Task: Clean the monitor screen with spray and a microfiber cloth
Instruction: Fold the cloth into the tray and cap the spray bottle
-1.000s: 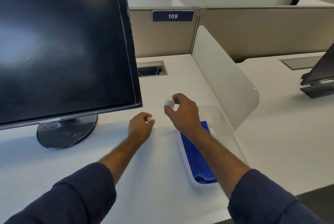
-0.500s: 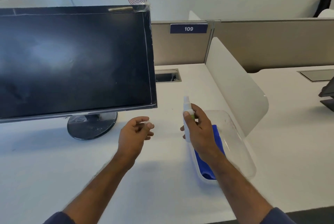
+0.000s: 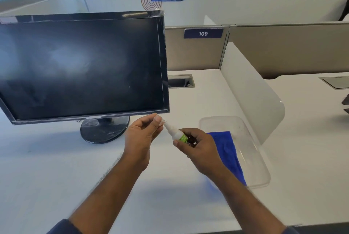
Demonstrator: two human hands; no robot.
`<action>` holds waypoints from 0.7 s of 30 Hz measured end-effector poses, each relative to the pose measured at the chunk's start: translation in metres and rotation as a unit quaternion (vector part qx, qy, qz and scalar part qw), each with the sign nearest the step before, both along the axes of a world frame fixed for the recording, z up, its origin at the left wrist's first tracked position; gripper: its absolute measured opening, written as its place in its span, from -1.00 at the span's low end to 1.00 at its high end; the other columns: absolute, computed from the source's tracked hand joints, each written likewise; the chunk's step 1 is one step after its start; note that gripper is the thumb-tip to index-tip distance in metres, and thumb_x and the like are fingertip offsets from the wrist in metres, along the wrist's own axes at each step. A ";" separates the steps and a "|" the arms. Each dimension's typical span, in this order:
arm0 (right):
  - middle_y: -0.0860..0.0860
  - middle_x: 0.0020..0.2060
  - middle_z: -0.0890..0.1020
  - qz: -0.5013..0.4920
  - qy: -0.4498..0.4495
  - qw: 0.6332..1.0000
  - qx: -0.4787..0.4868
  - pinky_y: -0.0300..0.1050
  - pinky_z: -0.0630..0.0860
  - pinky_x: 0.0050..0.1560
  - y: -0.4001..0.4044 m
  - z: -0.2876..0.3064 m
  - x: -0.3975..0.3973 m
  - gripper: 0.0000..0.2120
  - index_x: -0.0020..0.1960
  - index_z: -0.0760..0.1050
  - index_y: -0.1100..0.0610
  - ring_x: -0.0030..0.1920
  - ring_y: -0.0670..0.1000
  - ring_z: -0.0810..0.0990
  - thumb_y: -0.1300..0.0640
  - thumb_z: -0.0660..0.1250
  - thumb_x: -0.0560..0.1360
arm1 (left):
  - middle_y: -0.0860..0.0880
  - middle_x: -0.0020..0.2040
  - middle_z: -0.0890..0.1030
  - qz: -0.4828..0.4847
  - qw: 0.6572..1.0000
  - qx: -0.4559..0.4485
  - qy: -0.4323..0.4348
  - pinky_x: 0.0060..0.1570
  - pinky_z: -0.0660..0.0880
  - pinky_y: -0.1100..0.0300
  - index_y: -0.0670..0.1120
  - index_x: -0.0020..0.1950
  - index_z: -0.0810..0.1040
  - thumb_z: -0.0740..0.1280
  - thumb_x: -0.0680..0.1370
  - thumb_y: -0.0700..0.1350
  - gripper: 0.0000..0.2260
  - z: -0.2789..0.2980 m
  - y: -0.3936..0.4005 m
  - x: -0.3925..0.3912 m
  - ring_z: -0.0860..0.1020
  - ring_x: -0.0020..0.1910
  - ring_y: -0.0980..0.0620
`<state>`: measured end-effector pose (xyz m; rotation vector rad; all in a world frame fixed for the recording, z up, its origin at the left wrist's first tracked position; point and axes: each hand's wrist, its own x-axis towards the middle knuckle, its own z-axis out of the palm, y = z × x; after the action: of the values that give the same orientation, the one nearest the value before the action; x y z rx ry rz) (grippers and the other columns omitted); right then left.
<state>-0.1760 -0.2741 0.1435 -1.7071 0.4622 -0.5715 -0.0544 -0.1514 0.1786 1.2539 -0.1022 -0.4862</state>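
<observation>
Your right hand [image 3: 200, 148] is wrapped around the small white spray bottle [image 3: 176, 134], tilted with its tip toward your left; your left hand [image 3: 140, 135] pinches the cap end between thumb and fingertips; both hover over the white desk [image 3: 47, 173] just below the monitor [image 3: 81, 67]; the blue microfiber cloth [image 3: 227, 150] lies in the clear tray [image 3: 253, 150] beside your right wrist.

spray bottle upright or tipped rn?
Tipped. The spray bottle slants up-left off the desk, its body gripped by the right hand, its top pinched by the left hand.
</observation>
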 end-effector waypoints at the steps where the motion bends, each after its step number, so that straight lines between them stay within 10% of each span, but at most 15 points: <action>1: -0.09 -0.11 0.63 0.001 -0.002 1.000 -0.010 -0.26 0.54 -0.19 0.000 0.001 0.000 -0.71 0.11 0.62 0.05 -0.19 -0.16 0.56 0.06 0.54 0.42 | -0.04 -0.04 0.73 0.001 1.000 0.000 -0.002 -0.09 0.63 0.22 -0.09 0.04 0.68 0.47 0.32 -0.05 -0.69 0.001 -0.001 -0.001 0.70 0.00 -0.03; 9: -0.21 -0.12 0.60 0.008 -0.009 0.998 -0.059 -0.16 0.61 -0.20 0.002 0.010 0.004 -0.80 0.05 0.57 -0.20 -0.14 -0.11 0.57 -0.06 0.48 0.45 | -0.04 -0.05 0.73 -0.016 1.000 0.009 -0.021 -0.07 0.63 0.19 -0.10 0.01 0.70 0.46 0.34 -0.08 -0.74 0.003 -0.004 -0.011 0.69 0.01 -0.07; 21: 0.06 -0.27 0.64 0.053 -0.014 0.997 0.055 -0.18 0.52 -0.42 0.003 0.014 0.006 -0.87 0.06 0.66 -0.04 -0.35 -0.07 0.57 0.01 0.43 0.52 | -0.05 -0.02 0.71 -0.032 0.999 0.005 -0.033 0.01 0.63 0.13 -0.08 0.01 0.68 0.43 0.42 -0.10 -0.81 0.002 -0.006 -0.012 0.68 0.03 -0.07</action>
<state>-0.1696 -0.2713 0.1575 -1.6062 0.3753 -0.4835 -0.0666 -0.1576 0.1802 1.2789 -0.1967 -0.5013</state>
